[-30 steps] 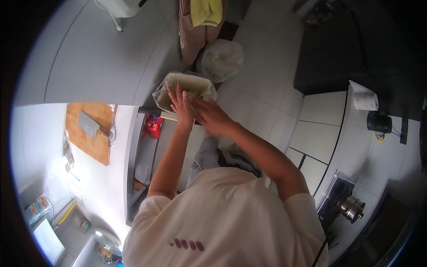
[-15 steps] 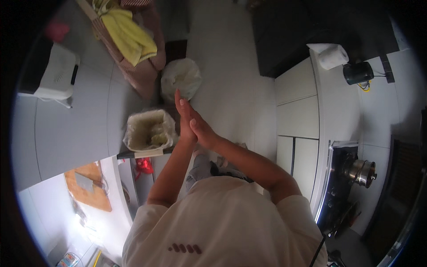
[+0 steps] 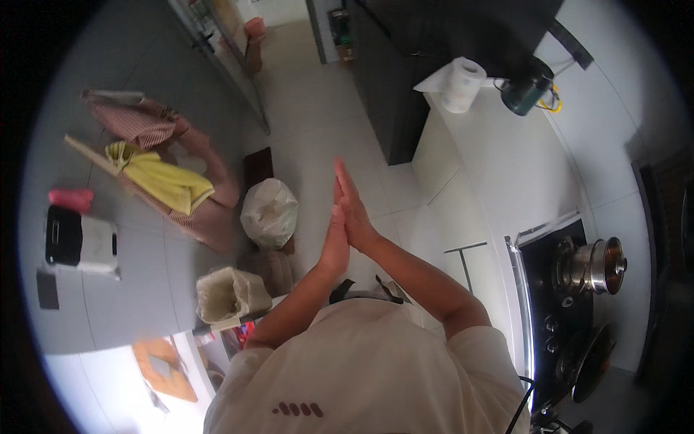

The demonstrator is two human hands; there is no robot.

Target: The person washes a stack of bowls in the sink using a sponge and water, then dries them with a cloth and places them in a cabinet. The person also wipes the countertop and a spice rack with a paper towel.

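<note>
My left hand (image 3: 334,244) and my right hand (image 3: 357,220) are pressed palm to palm in front of my body. Their fingers are stretched out and point away from me, and I see nothing held. Much of the left hand's fingers hides behind the right. Beyond them to the left, on the floor, stands a bin with a white plastic liner (image 3: 269,211). Nearer on that side is a smaller lined bin (image 3: 233,295).
On the right, a counter carries a paper towel roll (image 3: 463,87), a dark green kettle (image 3: 528,88), a stove with a steel pot (image 3: 594,265) and a frying pan (image 3: 593,363). At left hang a yellow towel (image 3: 165,177) and striped cloth (image 3: 137,121). A cutting board (image 3: 165,370) lies lower left.
The view has turned, showing more of the far floor and a doorway. My joined hands now appear farther right in the picture and remain pressed together.
</note>
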